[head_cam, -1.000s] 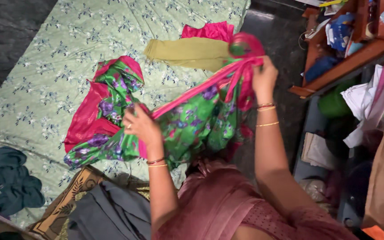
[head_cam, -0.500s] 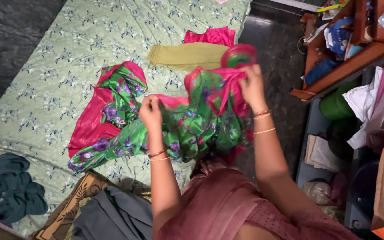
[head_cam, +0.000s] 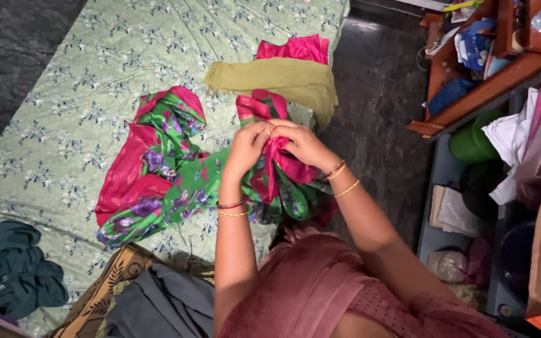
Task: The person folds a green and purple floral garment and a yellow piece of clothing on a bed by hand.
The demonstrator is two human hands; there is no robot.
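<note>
Floor-level bedding fills most of what we see: a pale green floral mattress (head_cam: 64,112) runs from 9 o'clock up to 12, with dark stone floor (head_cam: 383,106) beside it and cluttered wooden shelves (head_cam: 489,81) over at 2 o'clock.

On the mattress lies the green and pink floral saree (head_cam: 158,181), spread out at centre-left with its plain pink border toward 9 o'clock, and its near end gathered up in our hands. Just past it at 12 o'clock we've got an olive folded cloth (head_cam: 277,78) lying on top of a pink cloth (head_cam: 295,47). Down at 7 o'clock there's a crumpled teal garment (head_cam: 7,263), and near 6 a grey cloth (head_cam: 158,307) on a brown patterned one.

Our left hand (head_cam: 245,147) and right hand (head_cam: 305,144) sit touching each other dead centre, fingers of both closed tight on a bunched pink strip of the saree.

Our read: we're at the bit where the two gripped edges get brought together, so one fold is forming. Looks like the next move needs the edges matched up evenly and the loose length on the mattress drawn in without twisting, since that fabric looks slippery and will probably slide out of line easily.
</note>
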